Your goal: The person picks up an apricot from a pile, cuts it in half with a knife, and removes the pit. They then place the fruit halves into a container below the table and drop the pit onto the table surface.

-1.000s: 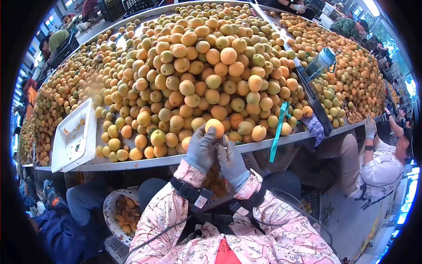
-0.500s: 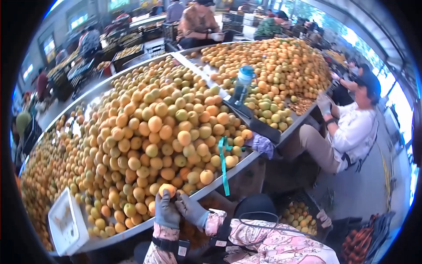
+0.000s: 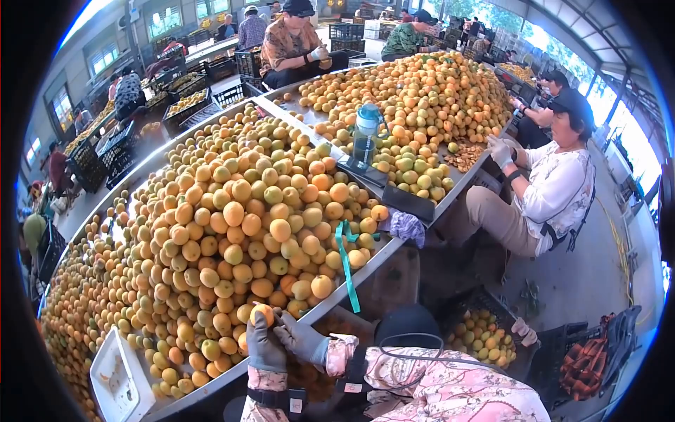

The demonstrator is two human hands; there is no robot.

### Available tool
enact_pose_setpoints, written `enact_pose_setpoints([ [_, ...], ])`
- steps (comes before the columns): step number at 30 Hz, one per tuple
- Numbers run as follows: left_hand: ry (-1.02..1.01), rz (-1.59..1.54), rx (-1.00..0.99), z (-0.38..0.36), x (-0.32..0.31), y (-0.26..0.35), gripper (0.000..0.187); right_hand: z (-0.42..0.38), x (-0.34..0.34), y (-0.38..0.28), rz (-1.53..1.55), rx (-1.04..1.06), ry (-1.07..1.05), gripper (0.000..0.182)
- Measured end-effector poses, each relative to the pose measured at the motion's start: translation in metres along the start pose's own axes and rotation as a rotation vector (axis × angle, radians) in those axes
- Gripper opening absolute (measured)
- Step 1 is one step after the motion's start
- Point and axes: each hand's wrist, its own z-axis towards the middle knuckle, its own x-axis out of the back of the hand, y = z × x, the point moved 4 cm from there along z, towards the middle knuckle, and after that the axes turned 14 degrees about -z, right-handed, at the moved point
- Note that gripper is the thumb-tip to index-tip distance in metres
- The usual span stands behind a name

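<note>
Shifting with a turn of the head, both hands are now showing toward the picture's lower left rather than its middle, where they were a second ago, while the orange fruit (image 3: 262, 314) is staying in the same grip, just over the near edge of the bench (image 3: 380, 261). The left hand (image 3: 267, 348) is gripping it, its gloved fingers wrapping the fruit with one lying across the side facing the wearer. The right hand (image 3: 302, 337) is hovering close beside it, its fingers bending toward the fruit; whether they are touching it or pinching something small, I cannot tell. The step in hand looks to be handling this single fruit, and the next move is probably calling for a steady left hold and fine work from the right fingers. Beyond the hands, a heap of fruit (image 3: 233, 213) is covering the bench. A white tray (image 3: 140, 385) is sitting along the near edge to the left; a green ribbon (image 3: 346, 260) is hanging over that edge to the right, with a purple cloth (image 3: 404, 226) lying farther along. Past these, a bottle (image 3: 365, 137) is standing by the divider.
</note>
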Motion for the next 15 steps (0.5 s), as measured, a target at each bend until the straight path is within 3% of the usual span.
enact_pose_setpoints([
  [2, -0.028, 0.131, -0.033, -0.003, -0.009, 0.005, 0.035, -0.001, 0.004, -0.001, 0.023, -0.055, -0.025, 0.033],
  [3, -0.059, 0.263, -0.063, -0.005, -0.014, 0.007, 0.037, 0.002, 0.013, -0.008, 0.143, -0.201, -0.157, 0.033],
  [7, -0.216, 0.273, 0.208, -0.009, -0.033, 0.03, 0.037, 0.008, 0.039, -0.026, 0.361, -0.572, -0.49, 0.033],
  [12, -0.255, 0.187, 0.083, -0.007, -0.019, 0.022, 0.04, 0.002, 0.025, -0.024, 0.35, -0.512, -0.521, 0.032],
  [14, -0.146, 0.146, 0.003, -0.005, -0.01, 0.002, 0.041, 0.002, 0.013, -0.02, 0.419, -0.393, -0.25, 0.031],
  [15, -0.04, 0.101, -0.078, -0.005, -0.006, -0.002, 0.042, 0.002, 0.014, -0.018, 0.417, -0.392, -0.255, 0.031],
])
